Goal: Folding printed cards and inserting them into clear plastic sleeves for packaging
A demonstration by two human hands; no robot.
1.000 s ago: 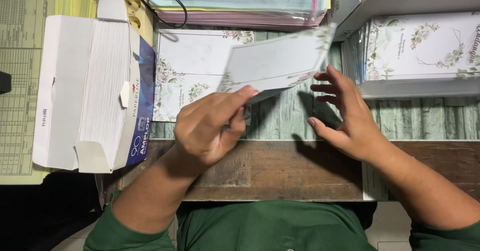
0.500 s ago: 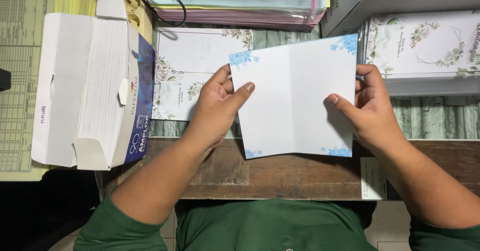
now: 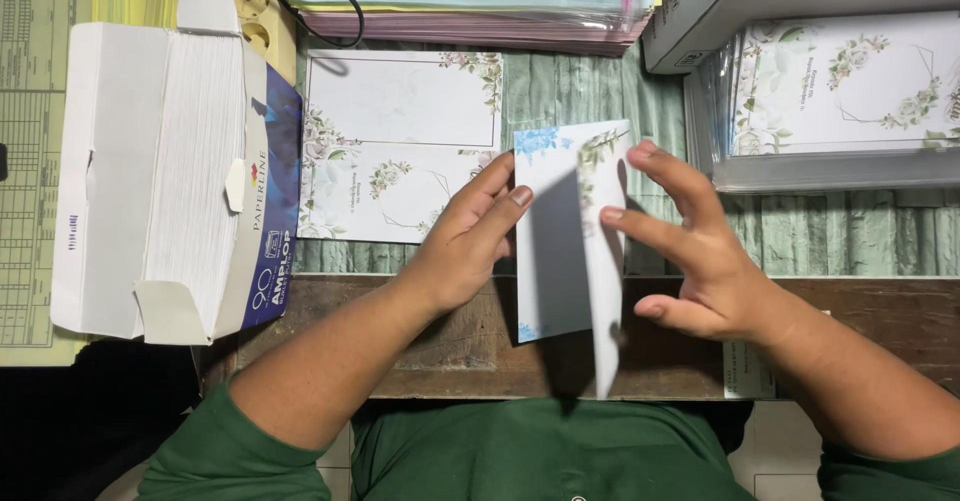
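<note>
A white card with blue flower corners (image 3: 556, 251) is half folded over the table's front edge, its right half standing up on edge. My left hand (image 3: 465, 246) presses on the card's left half, fingers at its left border. My right hand (image 3: 690, 256) pushes the raised right half (image 3: 605, 261) leftward with spread fingers.
An open white box full of envelopes (image 3: 170, 176) lies at the left. Floral printed cards (image 3: 395, 146) lie flat behind my left hand. A wrapped stack of floral cards (image 3: 840, 96) sits at the right, and a pile of plastic-covered paper (image 3: 480, 1) at the back.
A second ago I was bringing the card down; half a second ago it lay open flat under both hands. Now its right half is swung up and over toward the left.
</note>
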